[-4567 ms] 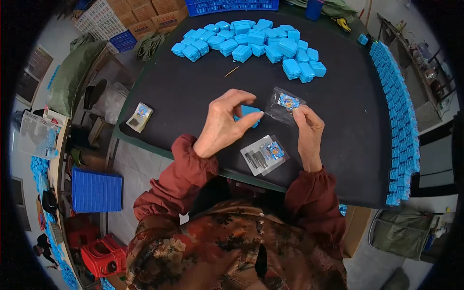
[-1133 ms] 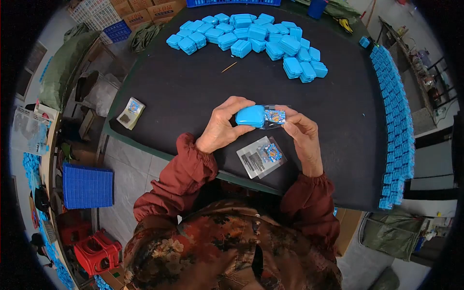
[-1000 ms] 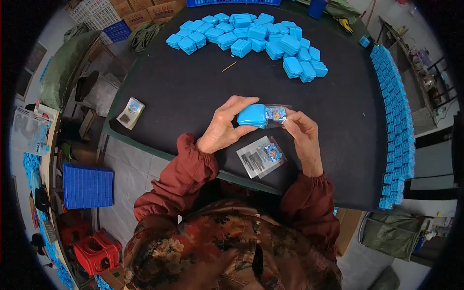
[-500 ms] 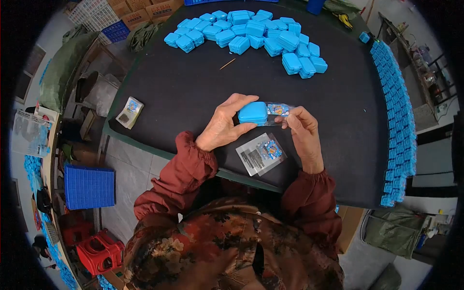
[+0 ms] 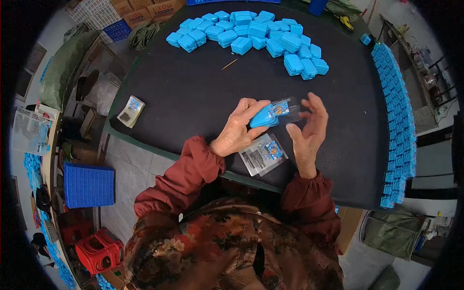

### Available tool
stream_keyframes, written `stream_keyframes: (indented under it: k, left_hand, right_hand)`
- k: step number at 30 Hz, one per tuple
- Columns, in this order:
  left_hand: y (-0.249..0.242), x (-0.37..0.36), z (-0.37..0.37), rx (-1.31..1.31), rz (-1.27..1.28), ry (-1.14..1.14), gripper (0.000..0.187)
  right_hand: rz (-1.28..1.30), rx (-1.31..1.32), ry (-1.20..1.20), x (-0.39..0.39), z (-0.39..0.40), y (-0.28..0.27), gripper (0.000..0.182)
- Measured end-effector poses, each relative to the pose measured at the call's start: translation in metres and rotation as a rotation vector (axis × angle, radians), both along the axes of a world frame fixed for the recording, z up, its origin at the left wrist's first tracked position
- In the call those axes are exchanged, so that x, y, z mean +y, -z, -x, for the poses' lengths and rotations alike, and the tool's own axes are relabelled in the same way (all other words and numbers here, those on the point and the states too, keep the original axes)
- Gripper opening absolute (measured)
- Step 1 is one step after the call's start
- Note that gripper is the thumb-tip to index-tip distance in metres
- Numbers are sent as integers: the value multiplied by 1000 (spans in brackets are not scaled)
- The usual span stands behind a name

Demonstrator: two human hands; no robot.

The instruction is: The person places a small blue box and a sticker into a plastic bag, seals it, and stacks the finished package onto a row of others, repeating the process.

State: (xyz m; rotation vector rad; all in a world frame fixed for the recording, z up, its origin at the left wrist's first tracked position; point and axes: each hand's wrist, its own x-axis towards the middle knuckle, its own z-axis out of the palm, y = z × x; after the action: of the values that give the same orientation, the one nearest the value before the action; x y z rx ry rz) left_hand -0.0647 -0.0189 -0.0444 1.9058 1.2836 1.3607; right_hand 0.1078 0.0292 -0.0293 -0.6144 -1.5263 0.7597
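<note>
My left hand (image 5: 237,126) grips a small blue plastic case (image 5: 262,117) between thumb and fingers, above the table. A clear plastic sleeve with a colourful print (image 5: 280,108) lies over the case's right part, its transparent end sticking out to the right. Beside that end, my right hand (image 5: 309,135) is open, thumb and fingers spread and a little blurred. Below the hands, a stack of flat printed clear sleeves (image 5: 256,158) rests near the table's front edge.
Many blue cases (image 5: 257,29) are heaped at the back of the dark table (image 5: 183,92). Long rows of wrapped cases (image 5: 397,121) line the right edge. A small printed stack (image 5: 130,112) lies at left, and a thin stick (image 5: 229,65) near the heap.
My left hand has moved right and tilted the case, and the sleeve now overlaps it more. My right hand has let go of the sleeve and spread its fingers.
</note>
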Motion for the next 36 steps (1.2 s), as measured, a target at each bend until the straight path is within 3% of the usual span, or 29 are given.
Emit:
stream_keyframes:
  k: [1,2,4,5,8,10,12,14,16,22,25,29,32,34,36]
  left_hand:
    - [0,0,-2,-33,-4,-37,57]
    - [-1,0,-4,-66,-9,-74,56]
    - [-2,2,-9,-69,-42,-132,54]
    - [-1,2,-12,-73,-71,-190,52]
    - [8,5,-23,-59,-144,-262,50]
    - [7,6,-18,-70,-105,-194,50]
    - [4,10,-6,-82,-68,-128,51]
    - [1,16,12,63,-31,5,54]
    - [-7,23,18,42,60,-8,58]
    - [-7,55,16,16,97,279,64]
    - [-6,62,14,24,175,324,61]
    - [8,66,14,-45,270,323,57]
    - [23,67,11,-96,160,318,54]
    - [31,68,7,-41,24,294,51]
    - [35,68,6,37,14,233,52]
  right_hand:
    - [37,-64,62,0,-5,5,75]
    - [33,-64,63,0,-4,9,75]
    - [449,161,-183,-3,2,12,88]
    - [526,199,-244,-5,10,13,94]
    - [510,81,-116,-5,30,18,93]
    - [464,98,-91,1,30,20,92]
    - [150,-253,141,10,19,22,87]
    - [155,-219,121,23,9,33,83]
    - [112,-380,27,28,0,38,77]
    - [167,-423,-59,30,-6,44,60]
    - [286,-401,-116,36,-15,52,60]
    - [228,-508,-145,35,-21,38,60]
    - [244,-512,-145,34,-22,35,59]
    - [84,-673,-36,35,-21,34,62]
    - [124,-668,-33,39,-23,43,60]
